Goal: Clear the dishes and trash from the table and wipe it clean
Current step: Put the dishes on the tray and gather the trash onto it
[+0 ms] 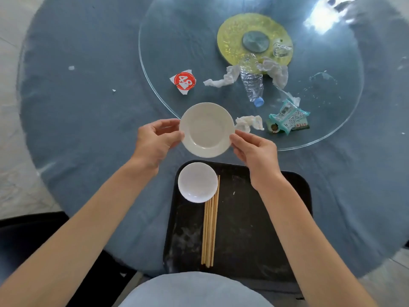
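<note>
A small white plate (207, 129) is held between both hands, near the rim of the glass turntable (159, 69) and just beyond the far edge of the black tray (261, 218). The left hand (155, 142) grips the plate's rim at its 9 o'clock, thumb on top and fingers curled beneath; the right hand (254, 151) pinches the rim at about 4 o'clock, thumb on top and fingers tucked under.

On the tray, at 6 o'clock from the plate, a small white bowl (197, 182) sits in the far left corner, with a bundle of wooden chopsticks (210, 227) lying lengthwise just beside it, their far ends partly under its right side.

At 3 o'clock from the plate a crumpled tissue (249, 124) lies at the turntable's edge, and farther the same way a green snack wrapper (288, 118). At 1 o'clock a crushed clear plastic bottle (252, 83) with a blue cap lies on the glass, flanked by two more crumpled tissues (223, 79). At 11 o'clock lies a torn red and white paper (184, 82). Beyond the bottle the yellow turntable base (232, 38) shows through the glass, with a small clear glass object (281, 49) over its right edge. The round table wears a blue tablecloth (88, 107), with white scraps (71, 68) at 10 o'clock.
</note>
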The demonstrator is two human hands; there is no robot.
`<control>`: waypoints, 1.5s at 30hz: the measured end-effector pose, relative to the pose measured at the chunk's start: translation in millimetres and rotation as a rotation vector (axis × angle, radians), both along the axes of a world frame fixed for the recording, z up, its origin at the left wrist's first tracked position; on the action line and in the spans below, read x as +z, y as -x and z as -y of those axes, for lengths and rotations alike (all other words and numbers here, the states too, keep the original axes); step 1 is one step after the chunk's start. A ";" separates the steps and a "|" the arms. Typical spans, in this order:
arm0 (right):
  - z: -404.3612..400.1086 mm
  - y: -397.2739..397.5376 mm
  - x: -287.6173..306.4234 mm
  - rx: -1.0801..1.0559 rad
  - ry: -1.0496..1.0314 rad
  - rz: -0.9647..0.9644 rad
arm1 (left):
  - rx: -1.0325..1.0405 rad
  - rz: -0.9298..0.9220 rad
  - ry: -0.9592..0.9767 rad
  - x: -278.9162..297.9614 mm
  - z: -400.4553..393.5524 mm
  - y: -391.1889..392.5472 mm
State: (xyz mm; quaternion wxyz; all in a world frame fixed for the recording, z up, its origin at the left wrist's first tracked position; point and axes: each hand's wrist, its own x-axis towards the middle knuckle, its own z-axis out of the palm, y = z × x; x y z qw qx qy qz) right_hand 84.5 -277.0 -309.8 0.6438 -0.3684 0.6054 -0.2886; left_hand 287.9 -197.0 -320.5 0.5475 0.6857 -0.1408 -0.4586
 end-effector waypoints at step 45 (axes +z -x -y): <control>-197.1 68.2 -147.5 0.335 -0.148 -0.553 | -0.201 0.385 -0.550 -131.5 -220.0 82.0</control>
